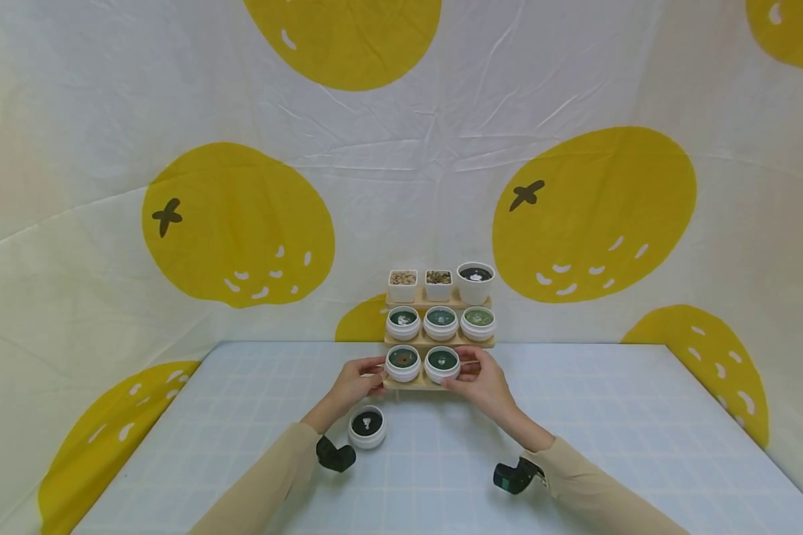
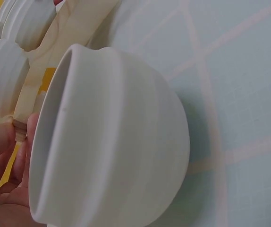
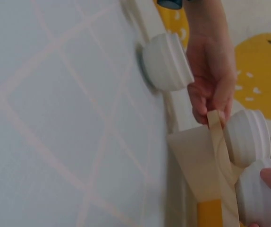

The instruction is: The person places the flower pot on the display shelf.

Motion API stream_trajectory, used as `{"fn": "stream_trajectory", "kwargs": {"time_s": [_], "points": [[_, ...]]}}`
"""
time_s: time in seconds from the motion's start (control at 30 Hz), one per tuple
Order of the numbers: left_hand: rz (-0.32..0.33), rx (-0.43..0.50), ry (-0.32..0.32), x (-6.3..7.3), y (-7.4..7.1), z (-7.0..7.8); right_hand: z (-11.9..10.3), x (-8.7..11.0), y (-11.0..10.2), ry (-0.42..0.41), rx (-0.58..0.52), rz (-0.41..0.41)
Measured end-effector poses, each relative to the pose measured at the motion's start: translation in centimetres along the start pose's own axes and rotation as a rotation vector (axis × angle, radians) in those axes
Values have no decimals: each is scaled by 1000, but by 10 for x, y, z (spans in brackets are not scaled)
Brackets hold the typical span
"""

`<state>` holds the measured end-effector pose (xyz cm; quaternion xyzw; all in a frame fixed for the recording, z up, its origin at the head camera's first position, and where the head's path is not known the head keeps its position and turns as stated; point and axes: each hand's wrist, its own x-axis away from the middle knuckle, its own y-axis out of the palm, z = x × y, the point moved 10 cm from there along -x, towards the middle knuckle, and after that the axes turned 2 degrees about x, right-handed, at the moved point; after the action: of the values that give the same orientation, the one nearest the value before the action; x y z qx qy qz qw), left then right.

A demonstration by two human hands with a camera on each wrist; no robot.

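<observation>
A three-tier wooden stand [image 1: 408, 385] holds small white pots in rows. My left hand [image 1: 348, 385] pinches the left end of its lowest board, thumb above and fingers beneath in the left wrist view. My right hand [image 1: 487, 386] grips the white pot with a dark green top [image 1: 443, 361] at the right of that board. Beside it sits another white pot with a brownish centre [image 1: 402, 360]. In front of the stand, near my left wrist, a white pot with a dark top [image 1: 366, 426] rests on the table; its rounded side [image 2: 126, 142] fills the left wrist view.
The middle tier carries three round pots, among them a light green one [image 1: 478, 321]. On the top tier stand two square pots, one with pale pebbles [image 1: 403, 282], and a taller round pot [image 1: 475, 286]. Behind the checked table [image 1: 575, 416] hangs a fruit-printed cloth [image 1: 415, 193].
</observation>
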<state>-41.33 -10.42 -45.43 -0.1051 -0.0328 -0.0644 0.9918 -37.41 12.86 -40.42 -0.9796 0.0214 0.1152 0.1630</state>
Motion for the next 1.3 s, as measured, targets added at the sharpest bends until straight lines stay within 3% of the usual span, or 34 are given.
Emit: {"fn": "stream_trajectory", "kwargs": {"time_s": [0.93,1.3], "points": [[-7,-23,1,3,1,1,4,2,-2,18,49,25],[-14,-17,7,3,1,3,-21,11,-12,-139,48,119]]}}
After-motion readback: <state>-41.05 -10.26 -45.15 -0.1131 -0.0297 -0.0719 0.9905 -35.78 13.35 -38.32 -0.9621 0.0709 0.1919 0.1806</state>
